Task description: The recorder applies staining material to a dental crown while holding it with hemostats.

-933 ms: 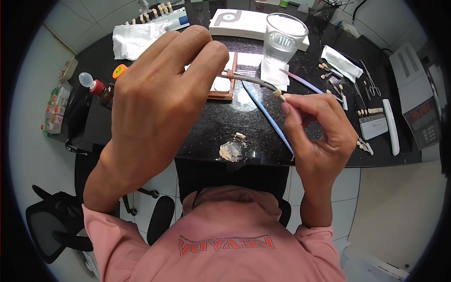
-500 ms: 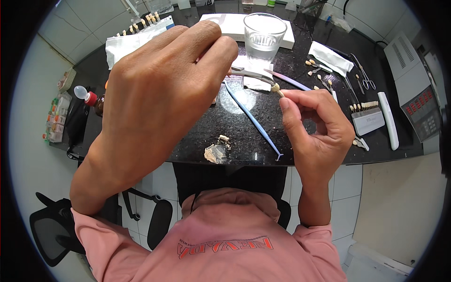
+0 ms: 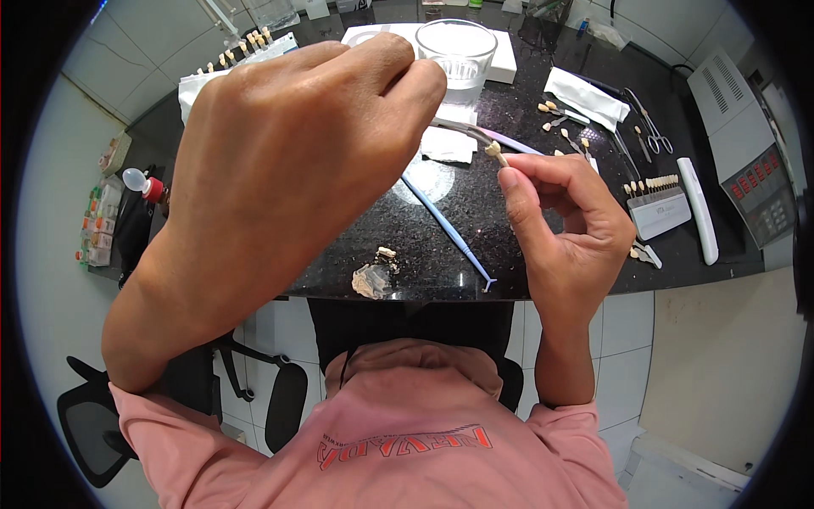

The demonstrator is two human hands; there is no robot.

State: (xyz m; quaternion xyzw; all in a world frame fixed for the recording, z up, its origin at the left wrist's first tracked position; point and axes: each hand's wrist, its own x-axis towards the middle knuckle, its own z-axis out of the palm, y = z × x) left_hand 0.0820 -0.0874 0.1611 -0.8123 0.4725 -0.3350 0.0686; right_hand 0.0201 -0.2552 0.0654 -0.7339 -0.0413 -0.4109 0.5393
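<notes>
My left hand [image 3: 297, 161], raised large in front of me, has its fingers closed around a slim curved metal tool [image 3: 462, 128]. Its grip hides most of the tool, so I cannot tell tweezers from scissors. The tool's narrow tip meets a small ivory tooth-shaped piece [image 3: 495, 152]. My right hand [image 3: 577, 220] pinches that piece by its lower stem, between thumb and forefinger. Below the hands, a light blue plastic stick [image 3: 449, 229] with a forked end lies on the black table [image 3: 331, 267]. A pink-purple stick [image 3: 513, 142] lies partly behind the right hand.
Behind the hands stands a glass of clear liquid [image 3: 458, 72], near a white tissue [image 3: 449, 146]. Beige crumbs and film [image 3: 370, 280] lie by the front edge. To the right are a tooth shade guide [image 3: 657, 208], scissors [image 3: 653, 136] and a white bar [image 3: 697, 212]. A red-capped bottle [image 3: 151, 188] is left.
The view has shifted slightly, moving the table things a little left. My left hand has edged right over the metal tool, covering more of it. The right hand keeps its pinch.
</notes>
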